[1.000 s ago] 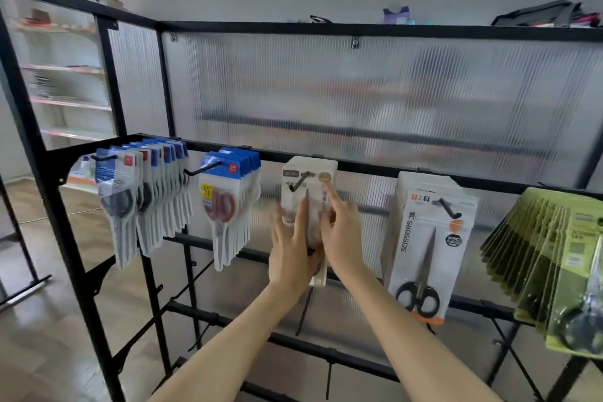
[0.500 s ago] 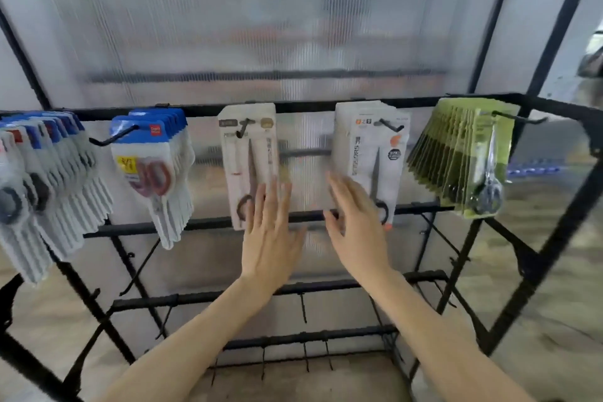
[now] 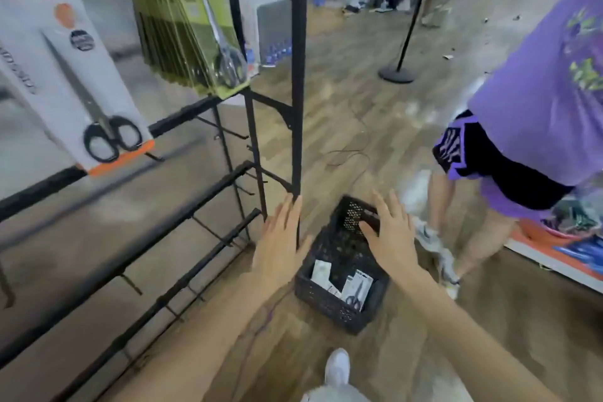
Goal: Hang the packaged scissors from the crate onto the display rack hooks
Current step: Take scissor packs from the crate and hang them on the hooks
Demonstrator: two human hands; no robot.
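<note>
A black perforated crate [image 3: 329, 305] stands on the wooden floor by the right end of the black display rack [image 3: 298, 75]. Inside it lie a few white scissors packs [image 3: 356, 287]. My left hand [image 3: 282, 238] reaches down with straight fingers beside the rack's corner post, holding nothing. My right hand [image 3: 390, 235] is spread open above the crate's far side, also holding nothing. On the rack hang a white pack with black-handled scissors [image 3: 75, 75] and a stack of green packs [image 3: 189, 19].
Another person in a purple shirt and shorts [image 3: 535, 101] stands close on the right of the crate. A black floor stand [image 3: 398, 72] is further back. Bare hooks [image 3: 228, 134] jut from the rack's lower bars. My white shoe [image 3: 337, 369] is below the crate.
Both hands left the white pack hanging on its hook and dropped away from the rack. My view swung right and down to the crate on the floor.
</note>
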